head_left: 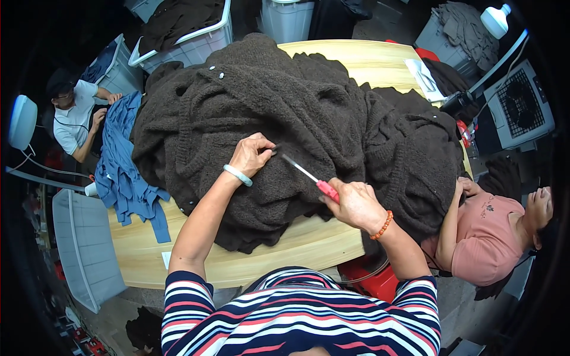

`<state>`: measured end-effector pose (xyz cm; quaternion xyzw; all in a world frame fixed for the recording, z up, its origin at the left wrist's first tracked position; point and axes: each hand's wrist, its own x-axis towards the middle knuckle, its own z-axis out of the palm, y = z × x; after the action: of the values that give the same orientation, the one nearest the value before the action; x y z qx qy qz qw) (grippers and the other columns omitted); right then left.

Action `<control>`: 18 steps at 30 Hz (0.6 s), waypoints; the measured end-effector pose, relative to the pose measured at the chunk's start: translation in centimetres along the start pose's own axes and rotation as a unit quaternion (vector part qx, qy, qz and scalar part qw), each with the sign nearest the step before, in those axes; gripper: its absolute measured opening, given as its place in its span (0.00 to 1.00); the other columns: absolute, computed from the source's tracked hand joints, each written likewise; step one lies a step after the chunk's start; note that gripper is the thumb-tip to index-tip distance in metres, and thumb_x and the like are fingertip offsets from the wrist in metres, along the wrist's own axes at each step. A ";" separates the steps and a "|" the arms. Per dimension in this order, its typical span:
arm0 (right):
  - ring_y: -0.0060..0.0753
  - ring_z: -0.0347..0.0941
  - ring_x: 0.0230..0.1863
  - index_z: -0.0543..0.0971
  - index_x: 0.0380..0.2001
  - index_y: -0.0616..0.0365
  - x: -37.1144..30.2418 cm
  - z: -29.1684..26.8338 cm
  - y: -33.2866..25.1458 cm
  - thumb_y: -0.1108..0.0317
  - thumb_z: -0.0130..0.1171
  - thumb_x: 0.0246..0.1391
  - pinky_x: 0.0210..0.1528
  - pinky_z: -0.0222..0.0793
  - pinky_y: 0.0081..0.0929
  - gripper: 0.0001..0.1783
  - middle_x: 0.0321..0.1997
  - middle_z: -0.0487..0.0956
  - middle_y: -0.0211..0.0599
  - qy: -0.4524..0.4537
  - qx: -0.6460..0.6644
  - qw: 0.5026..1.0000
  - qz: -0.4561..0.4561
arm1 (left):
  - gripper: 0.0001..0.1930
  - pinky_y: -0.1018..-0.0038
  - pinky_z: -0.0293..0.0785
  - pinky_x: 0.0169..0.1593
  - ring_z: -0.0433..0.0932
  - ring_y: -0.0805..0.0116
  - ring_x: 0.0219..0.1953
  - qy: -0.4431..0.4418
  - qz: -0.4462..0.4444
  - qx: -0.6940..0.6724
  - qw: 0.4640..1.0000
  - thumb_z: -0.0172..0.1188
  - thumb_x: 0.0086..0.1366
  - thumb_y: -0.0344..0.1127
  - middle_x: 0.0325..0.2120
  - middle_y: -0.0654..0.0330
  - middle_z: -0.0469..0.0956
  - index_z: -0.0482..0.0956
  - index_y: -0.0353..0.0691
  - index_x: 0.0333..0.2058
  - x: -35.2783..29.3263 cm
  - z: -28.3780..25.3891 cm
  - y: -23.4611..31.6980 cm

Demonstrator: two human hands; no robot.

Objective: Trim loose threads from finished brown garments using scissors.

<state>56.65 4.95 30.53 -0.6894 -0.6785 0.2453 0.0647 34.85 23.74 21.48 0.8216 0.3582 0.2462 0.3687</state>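
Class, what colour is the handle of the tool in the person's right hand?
Red or pinkish-red handle, seen in the head view.

Brown knitwear heap: thick, fuzzy cloth, matt and rough, with small glossy buttons at its far left.
Snips in my right hand: bright smooth metal blade, glossy red plastic handle.
Table: pale wood, smooth, slight sheen, grain showing.
Blue garment, left: thin woven cloth, matt, creased.
Bangle on my left wrist: smooth, pale green, polished.
Bead bracelet on my right wrist: orange, glossy.
My sleeves: striped knit cloth, smooth, matt.
Bins, far: white plastic, dull.
Paper slip, near left: white, matt.
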 end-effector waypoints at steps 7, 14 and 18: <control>0.58 0.78 0.33 0.76 0.37 0.56 0.4 0.3 -0.4 0.55 0.58 0.58 0.38 0.72 0.51 0.15 0.25 0.80 0.52 -0.010 0.000 1.000 -0.010 | 0.07 0.77 0.71 0.32 0.74 0.73 0.27 0.022 0.033 -0.005 0.999 0.61 0.55 0.24 0.26 0.59 0.74 0.83 0.31 0.33 -0.7 0.6 -0.5; 0.58 0.77 0.31 0.73 0.36 0.55 -0.1 0.4 1.1 0.58 0.59 0.57 0.36 0.72 0.49 0.13 0.23 0.78 0.49 0.054 0.050 0.997 0.005 | 0.19 0.62 0.68 0.53 0.72 0.53 0.48 0.220 0.124 0.202 0.946 0.73 0.47 0.34 0.43 0.54 0.76 0.82 0.41 0.40 -2.9 -0.6 1.1; 0.57 0.77 0.31 0.72 0.36 0.54 -0.7 0.1 0.0 0.58 0.59 0.57 0.34 0.72 0.49 0.12 0.24 0.78 0.49 0.034 0.071 0.996 -0.031 | 0.26 0.60 0.68 0.54 0.74 0.52 0.49 0.312 -0.070 0.278 0.906 0.72 0.51 0.41 0.43 0.53 0.77 0.77 0.40 0.49 -4.7 -4.3 -2.1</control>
<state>56.60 4.25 30.62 -0.6698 -0.6776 0.2670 0.1444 28.20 22.90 21.77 0.7449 0.5653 0.3541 0.0109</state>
